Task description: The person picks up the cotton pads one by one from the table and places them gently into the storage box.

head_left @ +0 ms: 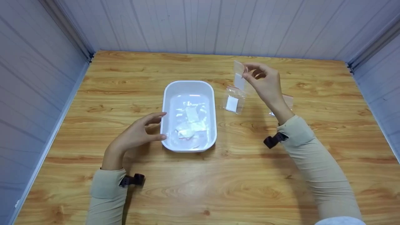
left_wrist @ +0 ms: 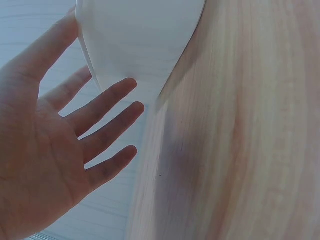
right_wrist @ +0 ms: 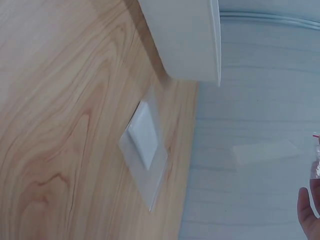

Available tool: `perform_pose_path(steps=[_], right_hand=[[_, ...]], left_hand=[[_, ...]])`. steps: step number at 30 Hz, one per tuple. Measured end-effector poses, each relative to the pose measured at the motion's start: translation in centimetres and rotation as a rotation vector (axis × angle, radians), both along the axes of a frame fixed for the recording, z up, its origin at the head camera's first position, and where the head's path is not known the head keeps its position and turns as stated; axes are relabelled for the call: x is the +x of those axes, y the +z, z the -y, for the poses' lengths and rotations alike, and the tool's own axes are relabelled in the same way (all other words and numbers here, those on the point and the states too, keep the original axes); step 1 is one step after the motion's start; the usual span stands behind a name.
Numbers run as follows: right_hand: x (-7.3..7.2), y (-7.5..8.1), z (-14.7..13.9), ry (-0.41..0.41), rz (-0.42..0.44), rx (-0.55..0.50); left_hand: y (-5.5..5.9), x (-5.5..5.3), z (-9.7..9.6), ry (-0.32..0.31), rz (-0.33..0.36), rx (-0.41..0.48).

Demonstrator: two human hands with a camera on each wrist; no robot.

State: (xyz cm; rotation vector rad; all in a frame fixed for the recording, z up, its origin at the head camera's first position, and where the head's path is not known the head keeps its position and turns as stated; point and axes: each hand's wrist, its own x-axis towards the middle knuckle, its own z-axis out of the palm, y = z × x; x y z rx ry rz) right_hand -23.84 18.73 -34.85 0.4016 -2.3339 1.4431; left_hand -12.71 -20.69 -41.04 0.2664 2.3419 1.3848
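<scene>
Right grip [head_left: 265, 80]: narrow; you pinch the held bag between thumb and fingers, other fingers bent in.
Held bag [head_left: 239, 81]: clear plastic with a white insert; hangs from your fingertips, right of and beyond the tub, out of it. In the head view its lower end nearly meets the top of the loose bag; can't tell the height gap.
Left grip [head_left: 132, 135]: wide; fingers spread, fairly straight in your left wrist view. Your thumb and a fingertip are at the tub's left rim, palm outside.
Tub [head_left: 189, 87]: white, rounded corners, upright on the surface between your two arms.
Bags inside [head_left: 192, 114]: several, clear with white inserts, overlapping on the tub floor, mostly toward your end. Glare blurs the count.
Loose bag [head_left: 232, 103]: flat on the surface just right of the tub, red strip along its top edge, white insert inside.
Third bag [head_left: 288, 100]: on the surface farther right, partly hidden by your right wrist; red strip shows.
Surface [head_left: 200, 190]: wood-grain, pale panel walls [head_left: 200, 25] around it.
Sleeves [head_left: 107, 190]: beige, a black mount [head_left: 132, 180] at each of your cuffs.
</scene>
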Motion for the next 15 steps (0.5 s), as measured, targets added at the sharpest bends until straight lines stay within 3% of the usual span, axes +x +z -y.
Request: perform_pose_path(steps=[15], right_hand=[[1.2, 0.7, 2.7, 0.128, -0.064, -0.064]], left_hand=[[-0.1, -0.1, 0.0, 0.002, -0.003, -0.002]])
